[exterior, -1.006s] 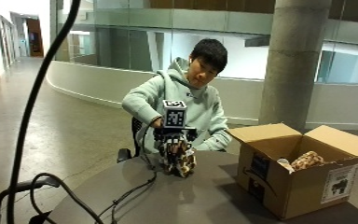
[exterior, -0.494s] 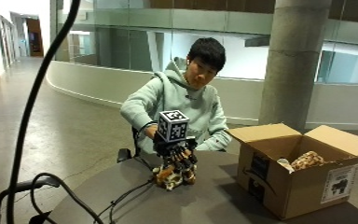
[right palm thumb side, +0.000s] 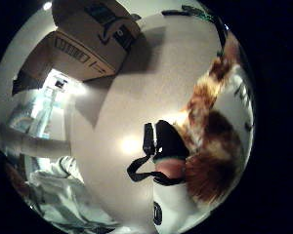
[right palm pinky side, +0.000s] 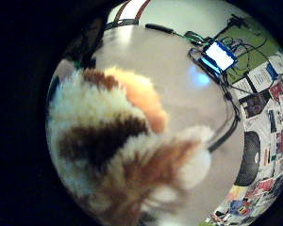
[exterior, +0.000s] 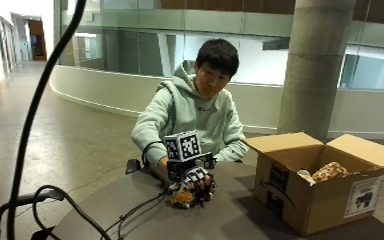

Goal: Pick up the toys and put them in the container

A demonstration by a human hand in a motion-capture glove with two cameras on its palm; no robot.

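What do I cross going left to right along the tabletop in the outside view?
Black cables → gloved right hand gripping the brown-and-white plush toy → open cardboard box with a spotted plush toy inside.

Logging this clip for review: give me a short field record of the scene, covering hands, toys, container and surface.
right hand: gloved right hand grips a plush toy at the table
plush toy: brown, orange and white fur, close to the palm
container: open cardboard box on the table, beside the hand, flaps up
in the box: another plush toy shows above the rim
other hand: not visible
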